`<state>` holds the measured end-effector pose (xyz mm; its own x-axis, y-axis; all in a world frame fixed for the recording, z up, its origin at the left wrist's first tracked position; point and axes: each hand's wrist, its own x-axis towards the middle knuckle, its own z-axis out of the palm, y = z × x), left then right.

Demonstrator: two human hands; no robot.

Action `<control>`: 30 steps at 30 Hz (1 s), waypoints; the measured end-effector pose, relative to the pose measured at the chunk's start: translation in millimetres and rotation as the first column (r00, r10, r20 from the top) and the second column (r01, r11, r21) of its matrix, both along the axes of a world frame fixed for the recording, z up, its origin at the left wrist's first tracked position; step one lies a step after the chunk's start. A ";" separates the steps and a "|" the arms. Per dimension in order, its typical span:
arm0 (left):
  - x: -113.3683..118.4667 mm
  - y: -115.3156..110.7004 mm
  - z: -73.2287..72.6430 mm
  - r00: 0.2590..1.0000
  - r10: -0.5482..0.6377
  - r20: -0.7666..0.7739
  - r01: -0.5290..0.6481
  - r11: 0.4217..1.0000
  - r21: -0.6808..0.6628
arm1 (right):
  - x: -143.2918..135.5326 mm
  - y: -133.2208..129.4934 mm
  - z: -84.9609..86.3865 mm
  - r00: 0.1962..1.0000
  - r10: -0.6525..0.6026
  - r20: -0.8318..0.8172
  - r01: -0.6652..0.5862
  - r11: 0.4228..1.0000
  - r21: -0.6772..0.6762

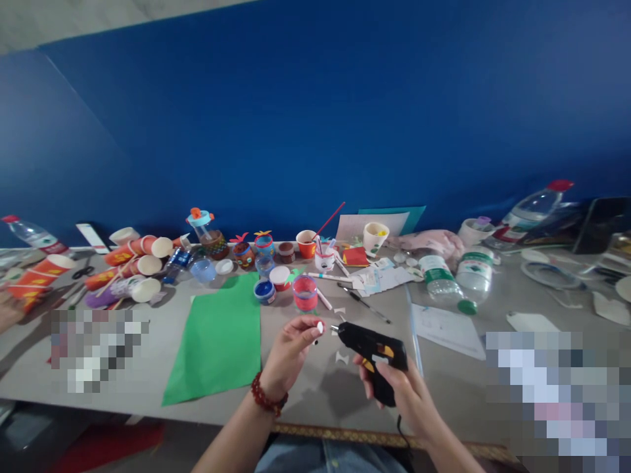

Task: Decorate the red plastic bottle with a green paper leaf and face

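Observation:
My left hand [290, 348], with a beaded bracelet at the wrist, pinches a small white piece [320, 327] between thumb and fingertips. Wrapped round the handle of a black glue gun [374, 351] with yellow parts is my right hand [401, 381]. The gun's nozzle points left, close to the white piece but apart from it. Small white cut-outs [342, 358] lie on the table just below the nozzle. Behind my left hand stands a clear cup with red inside [305, 293]. A black pen [365, 303] lies beyond the gun.
A green sheet [221, 341] lies left of my hands. Paint pots [265, 292], paper cups [305, 244] and markers [323, 299] stand or lie further back. Plastic bottles [438, 279] lie at the right. At the far left, another person's hand [14, 309] touches an orange cup [42, 279].

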<state>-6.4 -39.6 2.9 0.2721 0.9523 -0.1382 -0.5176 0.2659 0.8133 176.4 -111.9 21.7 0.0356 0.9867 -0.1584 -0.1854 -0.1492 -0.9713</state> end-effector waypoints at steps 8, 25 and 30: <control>-20.5 12.9 -16.4 0.806 0.144 -0.574 0.082 0.934 0.348 | 9.2 7.4 -10.4 0.997 -0.043 -0.065 0.041 0.999 -0.031; -34.7 19.6 -29.9 -0.019 0.496 -0.868 0.625 0.684 0.377 | 10.5 22.6 -19.8 0.999 0.022 -0.029 -0.025 0.993 -0.116; -31.4 11.1 -6.6 0.227 0.583 -0.780 0.470 0.636 0.612 | 7.6 28.2 -12.2 0.999 0.004 -0.042 -0.008 0.994 -0.105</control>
